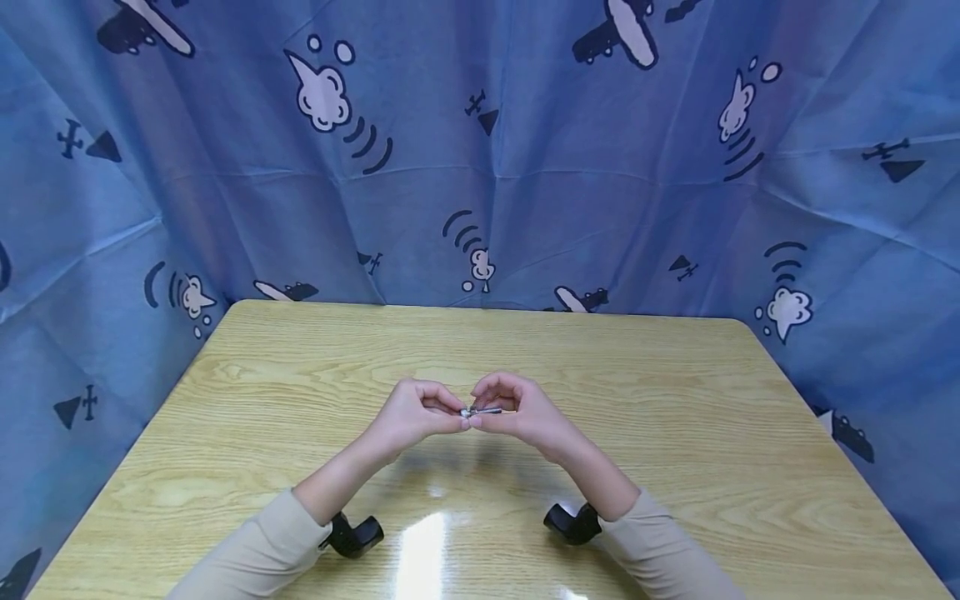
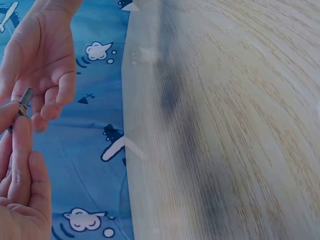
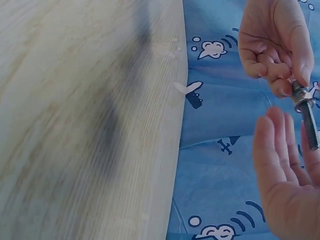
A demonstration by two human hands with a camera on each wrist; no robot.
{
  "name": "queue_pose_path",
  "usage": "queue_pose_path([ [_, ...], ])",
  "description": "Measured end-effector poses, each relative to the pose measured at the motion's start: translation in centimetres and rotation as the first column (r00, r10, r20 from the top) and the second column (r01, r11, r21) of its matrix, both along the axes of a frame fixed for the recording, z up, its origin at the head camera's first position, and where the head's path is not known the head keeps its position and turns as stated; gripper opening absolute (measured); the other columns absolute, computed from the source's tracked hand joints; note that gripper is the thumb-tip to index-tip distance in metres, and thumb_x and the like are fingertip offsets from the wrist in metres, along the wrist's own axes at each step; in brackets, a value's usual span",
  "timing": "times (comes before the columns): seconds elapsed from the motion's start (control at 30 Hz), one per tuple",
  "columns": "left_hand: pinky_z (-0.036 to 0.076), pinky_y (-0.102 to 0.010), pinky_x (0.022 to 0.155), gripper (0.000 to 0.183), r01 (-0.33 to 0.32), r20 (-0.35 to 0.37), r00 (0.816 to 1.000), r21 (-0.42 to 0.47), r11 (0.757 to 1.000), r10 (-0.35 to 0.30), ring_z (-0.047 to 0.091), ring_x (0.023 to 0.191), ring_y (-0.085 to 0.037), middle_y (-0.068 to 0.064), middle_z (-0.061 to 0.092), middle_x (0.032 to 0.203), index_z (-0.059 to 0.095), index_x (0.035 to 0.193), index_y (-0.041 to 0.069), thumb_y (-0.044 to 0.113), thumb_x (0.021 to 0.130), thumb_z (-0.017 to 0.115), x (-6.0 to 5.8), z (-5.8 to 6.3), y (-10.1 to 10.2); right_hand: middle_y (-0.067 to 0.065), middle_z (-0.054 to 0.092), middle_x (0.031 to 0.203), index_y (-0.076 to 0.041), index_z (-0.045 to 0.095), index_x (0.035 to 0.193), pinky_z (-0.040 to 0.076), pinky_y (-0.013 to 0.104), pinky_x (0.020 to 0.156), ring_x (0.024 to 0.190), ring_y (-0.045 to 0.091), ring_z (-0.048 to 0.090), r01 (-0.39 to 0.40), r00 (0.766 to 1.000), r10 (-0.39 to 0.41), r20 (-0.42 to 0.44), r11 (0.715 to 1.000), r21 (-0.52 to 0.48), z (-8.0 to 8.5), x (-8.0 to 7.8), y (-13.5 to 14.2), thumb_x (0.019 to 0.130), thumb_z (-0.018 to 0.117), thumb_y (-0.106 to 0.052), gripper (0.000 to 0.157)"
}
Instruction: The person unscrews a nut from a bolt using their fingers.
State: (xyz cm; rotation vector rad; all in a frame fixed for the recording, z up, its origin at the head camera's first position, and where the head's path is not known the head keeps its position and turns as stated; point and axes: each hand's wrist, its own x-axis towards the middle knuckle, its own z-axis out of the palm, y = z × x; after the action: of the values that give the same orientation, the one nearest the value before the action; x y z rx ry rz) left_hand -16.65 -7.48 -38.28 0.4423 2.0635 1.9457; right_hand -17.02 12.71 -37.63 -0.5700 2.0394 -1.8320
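Observation:
A small threaded metal bolt (image 3: 310, 127) with a nut and what looks like a washer around it is held above the table. My left hand (image 1: 418, 410) pinches it at one end between thumb and fingertips. The bolt's other end points toward the palm of my right hand (image 1: 522, 412). That right hand stays close around the shaft with its thumb and fingers parted, and the right wrist view shows its fingers fairly straight. In the left wrist view the bolt (image 2: 27, 97) shows partly, its near part covered by the left fingertips.
The wooden table (image 1: 315, 358) lies beneath both hands, with a bright reflection at its near side. Blue patterned cloth (image 1: 420, 125) hangs behind it and along both sides. A black wrist device (image 1: 356, 536) sits on the left forearm, and another (image 1: 572, 525) on the right.

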Motion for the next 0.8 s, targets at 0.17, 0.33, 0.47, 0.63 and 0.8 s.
queue_pose_path([
  [0.17, 0.055, -0.031, 0.069, 0.02, -0.005, 0.007, 1.0, -0.007, 1.0, 0.005, 0.068, 0.075, -0.019, -0.012, 0.07, 0.081, 0.067, 0.09, -0.008, 0.004, 0.075, 0.075, 0.06, 0.04, 0.03, 0.005, 0.064, 0.078, 0.007, 0.053, 0.104, 0.055, 0.04, 0.072, 0.07, 0.017, 0.064, -0.014, 0.998, 0.015, 0.064, 1.0, -0.007, 0.07, -0.11, 0.04, 0.094, 0.057, -0.015, 0.024],
  [0.33, 0.055, -0.032, 0.07, 0.021, 0.01, -0.003, 1.0, -0.006, 1.0, -0.01, 0.068, 0.076, -0.021, -0.012, 0.07, 0.082, 0.067, 0.09, -0.007, 0.005, 0.076, 0.075, 0.09, 0.11, 0.09, 0.005, 0.065, 0.078, 0.008, 0.056, 0.097, 0.055, 0.035, 0.07, 0.07, 0.015, 0.065, -0.009, 0.998, 0.01, 0.058, 1.0, -0.008, 0.06, -0.08, 0.1, 0.093, 0.057, -0.012, 0.02],
  [0.47, 0.055, -0.031, 0.07, 0.02, 0.014, -0.009, 1.0, -0.004, 1.0, -0.014, 0.068, 0.075, -0.02, -0.012, 0.069, 0.082, 0.067, 0.09, -0.008, 0.003, 0.076, 0.075, 0.17, 0.1, 0.02, 0.006, 0.065, 0.087, 0.009, 0.058, 0.099, 0.054, 0.032, 0.075, 0.08, 0.016, 0.065, -0.006, 0.999, 0.007, 0.035, 1.0, -0.014, 0.06, -0.07, 0.17, 0.087, 0.063, -0.005, 0.019],
  [0.63, 0.055, -0.031, 0.07, 0.019, 0.009, -0.014, 1.0, -0.006, 1.0, -0.009, 0.068, 0.075, -0.019, -0.012, 0.07, 0.082, 0.067, 0.09, -0.008, 0.003, 0.076, 0.075, 0.14, 0.1, 0.08, 0.006, 0.063, 0.094, 0.009, 0.056, 0.105, 0.054, 0.032, 0.076, 0.086, 0.018, 0.063, -0.01, 1.0, 0.01, 0.007, 1.0, -0.001, 0.04, -0.17, 0.21, 0.085, 0.065, -0.005, 0.026],
  [0.8, 0.055, -0.031, 0.069, 0.02, 0.012, -0.019, 1.0, -0.011, 1.0, -0.012, 0.067, 0.074, -0.019, -0.012, 0.07, 0.081, 0.067, 0.089, -0.008, 0.004, 0.076, 0.075, 0.3, 0.43, 0.21, 0.004, 0.065, 0.081, 0.007, 0.056, 0.099, 0.055, 0.036, 0.071, 0.073, 0.016, 0.064, -0.028, 0.998, 0.029, 0.061, 0.999, -0.018, 0.04, -0.11, 0.16, 0.092, 0.058, -0.014, 0.022],
])
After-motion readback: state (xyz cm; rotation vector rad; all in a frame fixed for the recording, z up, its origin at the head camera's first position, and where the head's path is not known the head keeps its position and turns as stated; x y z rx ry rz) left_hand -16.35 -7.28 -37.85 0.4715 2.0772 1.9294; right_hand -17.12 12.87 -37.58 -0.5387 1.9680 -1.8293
